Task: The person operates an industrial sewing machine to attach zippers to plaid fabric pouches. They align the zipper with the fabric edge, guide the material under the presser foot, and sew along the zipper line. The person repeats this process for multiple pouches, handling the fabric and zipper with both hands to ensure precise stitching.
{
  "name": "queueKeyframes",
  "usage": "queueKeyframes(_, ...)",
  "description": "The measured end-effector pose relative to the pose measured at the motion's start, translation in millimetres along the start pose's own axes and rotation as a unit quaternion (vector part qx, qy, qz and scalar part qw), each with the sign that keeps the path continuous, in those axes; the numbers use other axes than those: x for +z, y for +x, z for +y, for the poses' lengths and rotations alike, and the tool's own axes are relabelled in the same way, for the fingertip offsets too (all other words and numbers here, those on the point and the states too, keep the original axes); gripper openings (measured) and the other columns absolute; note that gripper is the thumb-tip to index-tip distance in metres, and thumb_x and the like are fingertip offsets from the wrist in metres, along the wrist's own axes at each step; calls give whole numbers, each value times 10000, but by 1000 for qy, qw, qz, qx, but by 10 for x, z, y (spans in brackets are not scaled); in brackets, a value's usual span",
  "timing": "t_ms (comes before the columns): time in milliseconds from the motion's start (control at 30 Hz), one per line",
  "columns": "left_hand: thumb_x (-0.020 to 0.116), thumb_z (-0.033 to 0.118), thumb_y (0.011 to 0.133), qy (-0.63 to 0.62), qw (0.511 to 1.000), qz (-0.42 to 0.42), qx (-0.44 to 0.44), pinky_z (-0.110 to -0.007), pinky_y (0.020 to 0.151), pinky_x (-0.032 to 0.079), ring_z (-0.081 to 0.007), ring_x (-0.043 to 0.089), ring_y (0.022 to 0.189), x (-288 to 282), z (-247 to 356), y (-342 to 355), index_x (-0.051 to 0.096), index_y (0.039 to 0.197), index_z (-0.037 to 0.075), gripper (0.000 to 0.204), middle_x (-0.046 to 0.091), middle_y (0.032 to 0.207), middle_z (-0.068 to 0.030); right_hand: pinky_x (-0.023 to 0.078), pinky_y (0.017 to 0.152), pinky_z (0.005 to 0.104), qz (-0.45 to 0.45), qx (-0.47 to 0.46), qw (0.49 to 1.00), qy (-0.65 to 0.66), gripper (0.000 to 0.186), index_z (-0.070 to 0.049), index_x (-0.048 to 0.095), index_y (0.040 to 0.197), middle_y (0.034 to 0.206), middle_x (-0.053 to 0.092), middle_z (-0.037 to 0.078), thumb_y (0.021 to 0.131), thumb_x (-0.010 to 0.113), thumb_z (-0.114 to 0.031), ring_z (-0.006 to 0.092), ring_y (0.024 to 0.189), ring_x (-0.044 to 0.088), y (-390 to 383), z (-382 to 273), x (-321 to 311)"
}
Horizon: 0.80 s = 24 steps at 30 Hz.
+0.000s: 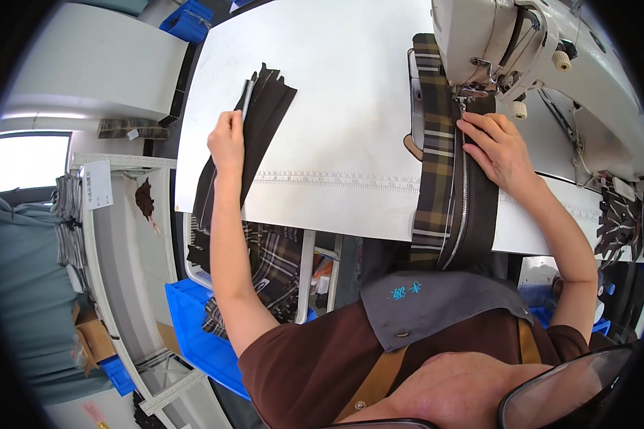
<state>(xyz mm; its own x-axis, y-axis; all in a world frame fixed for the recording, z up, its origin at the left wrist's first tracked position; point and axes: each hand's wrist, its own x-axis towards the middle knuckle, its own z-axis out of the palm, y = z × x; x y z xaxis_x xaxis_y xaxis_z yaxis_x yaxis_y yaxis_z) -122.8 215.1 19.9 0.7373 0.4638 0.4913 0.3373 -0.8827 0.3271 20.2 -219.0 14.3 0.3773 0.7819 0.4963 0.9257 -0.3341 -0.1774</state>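
At the sewing machine's presser foot [463,100], a metal zipper [464,193] on dark brown fabric lies along a brown plaid strip [435,171], which hangs over the table's front edge. My right hand [501,146] bends its fingers onto the zipper just below the foot, gripping its edge. On the left, my left hand [227,139] is closed round a slim grey metal tool [247,99] whose exact kind I cannot make out. Beside and partly under that hand, dark fabric strips [268,100] lie on the table; my forearm covers part of them.
The white sewing machine [479,43] stands at the right of the white table [336,129], which carries a printed ruler scale. Below the table's left side are a basket of plaid pieces [275,264] and a blue bin [193,322]. A shelf rack [125,163] stands further left.
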Motion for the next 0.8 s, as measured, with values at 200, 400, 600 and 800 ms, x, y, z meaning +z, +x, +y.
queueKeyframes(200,619,84,821,-125,988,40,82,-311,706,487,-197,642,754,-90,435,-325,645,838,-16,105,675,836,-105,466,792,349,11,-4,1000,-7,303,-32,631,1042,1091,591,65,764,672,-146,239,914,544,7,6,-17)
queueKeyframes(400,646,73,785,-123,948,-204,211,-377,894,429,-310,538,1065,-342,1531,-1410,649,1080,34,298,536,1256,-158,475,785,332,25,-9,999,-24,280,-48,646,1027,1065,605,51,783,663,-184,221,900,550,-52,41,14)
queueKeyframes(600,673,64,660,76,862,-369,339,-452,884,415,-335,441,1144,-704,1724,-1472,463,1319,113,693,357,1418,-136,483,781,321,28,-7,999,-15,259,-79,658,1005,1066,609,30,790,659,-222,209,899,554,-61,37,37)
queueKeyframes(800,688,159,662,-103,868,-355,333,-522,1022,275,-310,397,1279,-390,1493,-1372,503,1216,92,588,423,1376,-133,491,770,314,41,-4,998,-37,264,-89,651,1015,1073,607,22,790,659,-226,201,899,558,-68,10,83)
